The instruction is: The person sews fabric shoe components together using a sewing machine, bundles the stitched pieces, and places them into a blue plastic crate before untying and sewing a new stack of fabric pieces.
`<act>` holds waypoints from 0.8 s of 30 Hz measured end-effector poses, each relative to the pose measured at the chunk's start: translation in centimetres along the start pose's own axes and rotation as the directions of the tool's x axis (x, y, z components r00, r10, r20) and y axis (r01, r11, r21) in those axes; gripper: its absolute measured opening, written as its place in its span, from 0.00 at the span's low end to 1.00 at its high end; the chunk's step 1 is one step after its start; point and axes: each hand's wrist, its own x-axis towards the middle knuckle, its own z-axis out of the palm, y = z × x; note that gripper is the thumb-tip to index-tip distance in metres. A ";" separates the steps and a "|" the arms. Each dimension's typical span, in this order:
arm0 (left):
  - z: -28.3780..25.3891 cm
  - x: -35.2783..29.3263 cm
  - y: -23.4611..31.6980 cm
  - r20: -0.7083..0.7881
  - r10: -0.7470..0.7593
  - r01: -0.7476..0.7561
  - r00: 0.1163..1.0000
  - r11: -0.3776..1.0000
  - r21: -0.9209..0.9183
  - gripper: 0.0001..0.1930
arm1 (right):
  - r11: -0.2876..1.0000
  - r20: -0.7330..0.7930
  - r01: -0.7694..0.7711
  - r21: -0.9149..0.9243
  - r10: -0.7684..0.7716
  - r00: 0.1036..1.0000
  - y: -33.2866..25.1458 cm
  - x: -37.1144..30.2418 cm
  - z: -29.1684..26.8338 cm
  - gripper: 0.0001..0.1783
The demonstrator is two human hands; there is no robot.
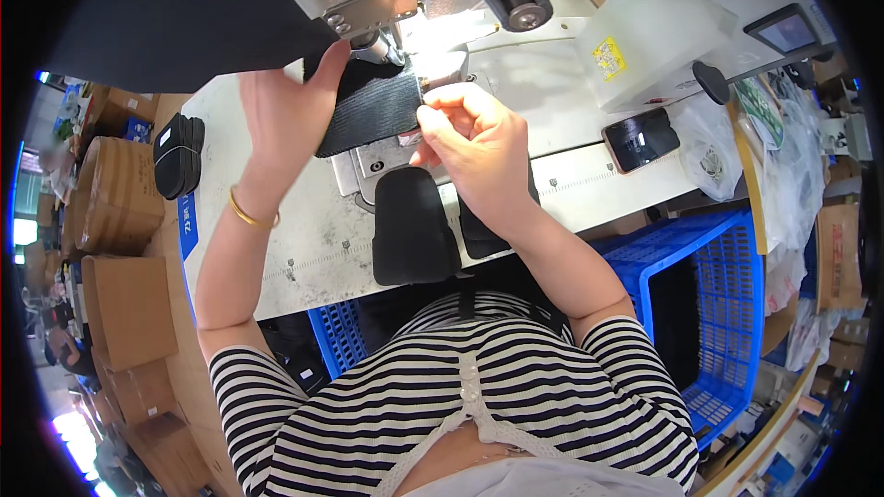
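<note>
A dark ribbed fabric piece (373, 113) lies under the sewing machine's needle area (391, 44). My right hand (479, 143) pinches its right edge between thumb and bent fingers. At the fabric's left side is my left hand (287, 120), its thumb stretched up and apart from the palm. The black panel (184, 14) covers the other fingers' ends, and the hand is slightly blurred. Just below the fabric, a rounded black padded piece (414, 225) lies at the table's front edge. Another black piece (481, 232) sits beside it, partly covered by my right forearm.
A banded stack of black pieces (179, 156) lies at the table's left end. Toward the right are a phone (641, 141), a translucent plastic guard (645, 37) and a plastic bag (709, 152). A blue crate (704, 313) stands below the table; cardboard boxes (129, 308) stand left.
</note>
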 end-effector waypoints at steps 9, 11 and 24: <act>-1.7 -2.9 1.1 0.191 0.261 -0.139 0.946 0.861 -0.489 0.19 | 0.985 0.034 0.049 0.168 -0.056 0.998 1.0 -1.0 0.5 0.09; -2.0 -3.0 1.1 0.178 0.327 -0.245 0.928 0.896 -0.369 0.16 | 0.981 0.072 0.015 0.192 -0.030 0.997 0.9 -1.2 0.6 0.11; -1.5 -3.6 2.9 0.001 0.632 -0.632 0.775 0.775 -0.002 0.20 | 0.893 0.215 -0.102 0.439 0.006 0.977 2.3 -1.5 1.6 0.13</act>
